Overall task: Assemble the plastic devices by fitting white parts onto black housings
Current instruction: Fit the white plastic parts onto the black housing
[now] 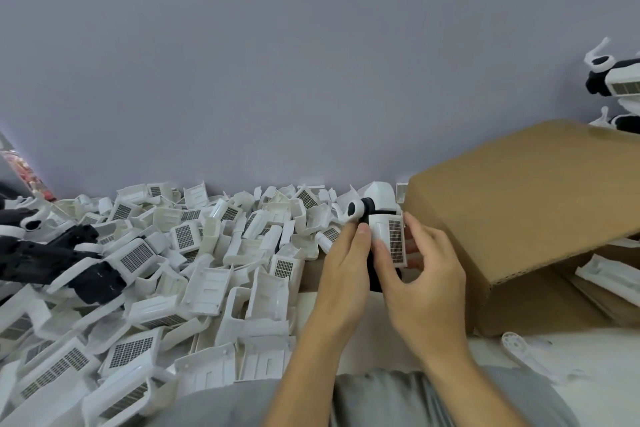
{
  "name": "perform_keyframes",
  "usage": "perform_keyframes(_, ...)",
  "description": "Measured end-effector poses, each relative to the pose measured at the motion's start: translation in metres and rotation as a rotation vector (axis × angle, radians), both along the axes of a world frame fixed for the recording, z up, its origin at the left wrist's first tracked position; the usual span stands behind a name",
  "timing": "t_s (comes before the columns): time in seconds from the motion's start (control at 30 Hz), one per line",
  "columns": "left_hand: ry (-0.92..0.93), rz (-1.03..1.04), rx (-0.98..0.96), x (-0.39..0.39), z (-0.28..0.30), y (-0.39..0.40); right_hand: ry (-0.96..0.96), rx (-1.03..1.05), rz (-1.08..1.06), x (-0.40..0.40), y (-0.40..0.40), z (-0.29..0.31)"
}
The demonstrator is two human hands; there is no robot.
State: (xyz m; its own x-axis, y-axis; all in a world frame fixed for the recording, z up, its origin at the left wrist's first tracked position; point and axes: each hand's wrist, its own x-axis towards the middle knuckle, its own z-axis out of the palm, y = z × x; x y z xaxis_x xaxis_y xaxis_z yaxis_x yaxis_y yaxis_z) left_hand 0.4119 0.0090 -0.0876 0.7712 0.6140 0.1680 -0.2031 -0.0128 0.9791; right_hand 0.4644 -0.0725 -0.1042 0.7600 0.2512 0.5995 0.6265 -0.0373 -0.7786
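Both hands are meeting at centre right of the frame: the left hand point(346, 255) is curling around the black housing point(375, 274), thumb lying up its side, while the right hand point(420, 274) is pinching a white part point(388, 237) with a dark grille against that housing. Filling the lower left, a pile of white parts point(180, 274) is spreading beside loose black housings point(52, 253), and a cardboard box point(519, 204) is lying tipped just right of the hands.

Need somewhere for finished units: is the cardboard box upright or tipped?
Tipped: the cardboard box lies on its side, opening facing right, white parts visible inside.
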Motion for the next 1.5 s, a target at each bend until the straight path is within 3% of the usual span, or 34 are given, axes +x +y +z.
perform_keyframes(0.2,-0.027,-0.046,0.026,-0.002,0.001,0.0,-0.009,-0.03,0.048,0.0,0.001,-0.002)
perform_keyframes(0.43,-0.065,0.07,-0.045,-0.001,0.002,0.002,0.055,-0.068,0.218,-0.001,0.002,-0.003)
perform_keyframes(0.67,-0.061,0.074,-0.065,-0.001,0.002,0.0,0.284,0.019,0.283,0.004,0.005,-0.005)
perform_keyframes(0.87,-0.063,0.003,-0.093,-0.002,0.002,0.003,0.522,0.193,0.513,0.005,0.003,-0.003)
perform_keyframes(1.03,-0.072,-0.035,-0.078,-0.001,0.004,0.002,0.693,0.298,0.472,0.011,0.004,-0.001)
perform_keyframes(1.5,0.075,0.121,0.033,-0.002,0.004,0.002,0.643,0.212,0.345,0.01,0.005,-0.002)
